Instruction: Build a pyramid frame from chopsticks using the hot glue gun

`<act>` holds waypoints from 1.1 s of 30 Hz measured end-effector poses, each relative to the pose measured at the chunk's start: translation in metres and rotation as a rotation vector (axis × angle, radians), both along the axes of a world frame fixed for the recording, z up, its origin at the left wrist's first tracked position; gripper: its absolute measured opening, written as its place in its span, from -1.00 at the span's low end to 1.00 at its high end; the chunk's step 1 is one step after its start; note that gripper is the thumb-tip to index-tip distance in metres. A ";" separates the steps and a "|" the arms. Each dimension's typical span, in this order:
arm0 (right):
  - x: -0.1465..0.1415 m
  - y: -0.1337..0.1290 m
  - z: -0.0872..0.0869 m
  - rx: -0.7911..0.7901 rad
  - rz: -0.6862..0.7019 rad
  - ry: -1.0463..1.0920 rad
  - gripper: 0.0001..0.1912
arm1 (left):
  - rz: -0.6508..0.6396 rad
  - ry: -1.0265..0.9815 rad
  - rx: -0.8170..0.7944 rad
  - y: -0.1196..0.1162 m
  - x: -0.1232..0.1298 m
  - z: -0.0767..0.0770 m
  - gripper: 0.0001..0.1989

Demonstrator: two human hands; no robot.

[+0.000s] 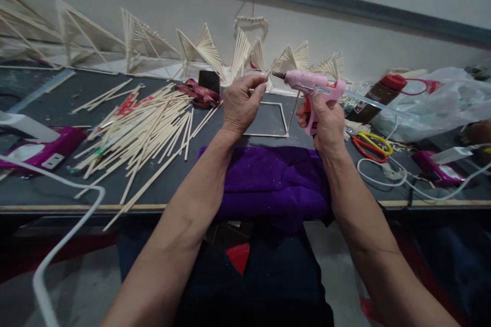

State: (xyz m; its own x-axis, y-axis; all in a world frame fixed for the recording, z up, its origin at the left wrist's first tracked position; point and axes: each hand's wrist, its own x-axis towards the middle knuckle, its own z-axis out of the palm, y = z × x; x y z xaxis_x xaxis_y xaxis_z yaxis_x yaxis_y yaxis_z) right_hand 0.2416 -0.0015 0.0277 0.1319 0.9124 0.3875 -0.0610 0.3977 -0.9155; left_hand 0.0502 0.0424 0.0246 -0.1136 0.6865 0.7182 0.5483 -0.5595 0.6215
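My right hand (324,115) is wrapped round the handle of a pink glue gun (314,84), its nozzle pointing left. A clear glue stick (374,102) sticks out of the gun's back. My left hand (244,101) is pinched just left of the nozzle, on a thin wooden stick (270,72) whose tip is close to the nozzle; whether they touch I cannot tell. Below and between the hands, a rectangular stick frame (284,121) lies on the dark table (207,138). A folded purple cloth (272,179) lies at the table's front edge, under my forearms.
Loose wooden sticks (141,133) spread over the left. Fanned stick structures (203,48) line the wall. Beside a brown bottle (378,97) on the right are yellow-and-red scissors (372,145), a plastic bag (448,104) and white cables. A phone (209,80) lies behind the sticks.
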 end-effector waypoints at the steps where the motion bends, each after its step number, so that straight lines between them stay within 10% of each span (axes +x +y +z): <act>1: -0.001 0.000 -0.001 0.017 0.009 0.006 -0.56 | -0.004 -0.002 -0.001 0.000 0.000 0.000 -0.83; 27: -0.002 -0.004 -0.001 -0.031 0.035 -0.065 -0.55 | -0.028 -0.028 0.001 0.000 -0.002 -0.003 -0.83; 33: 0.026 0.013 0.016 0.081 -0.168 0.090 -0.54 | -0.036 -0.031 -0.003 0.002 -0.002 -0.004 -0.82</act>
